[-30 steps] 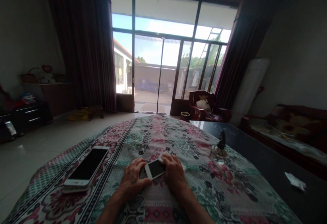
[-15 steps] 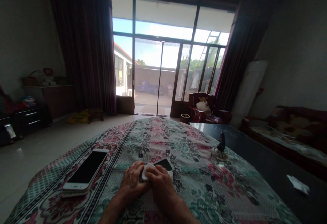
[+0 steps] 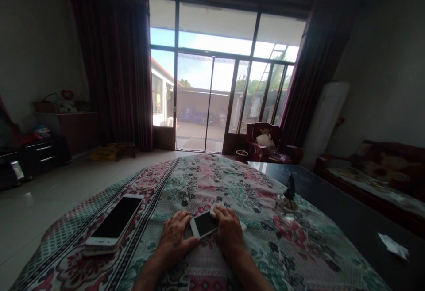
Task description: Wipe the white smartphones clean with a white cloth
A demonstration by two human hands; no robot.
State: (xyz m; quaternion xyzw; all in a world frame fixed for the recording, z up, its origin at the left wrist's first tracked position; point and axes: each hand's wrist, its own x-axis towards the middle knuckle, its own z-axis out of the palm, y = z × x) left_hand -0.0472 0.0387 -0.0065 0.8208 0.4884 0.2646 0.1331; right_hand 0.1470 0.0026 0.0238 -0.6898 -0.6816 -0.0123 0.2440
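A small white smartphone [image 3: 205,224] with a dark screen lies slightly tilted on the flowered tablecloth [image 3: 206,185]. My left hand [image 3: 177,232] grips its left end between thumb and fingers. Over the phone's far right end, my right hand [image 3: 229,227] presses a crumpled white tissue [image 3: 215,208], with most of it hidden under the fingers. To the left rests a larger white smartphone [image 3: 115,221], black screen up, on top of another flat pale thing that mostly stays covered.
On the right side of the cloth stands a clear spray bottle [image 3: 288,200] with a black top. A dark table [image 3: 345,220] adjoins on the right, bearing a white packet [image 3: 393,246]. Beyond are a wooden armchair [image 3: 262,143] and glass doors [image 3: 204,105].
My right hand has slid right with the tissue, uncovering more of the small phone's screen. My left hand stays at the phone's left end. The view has shifted slightly.
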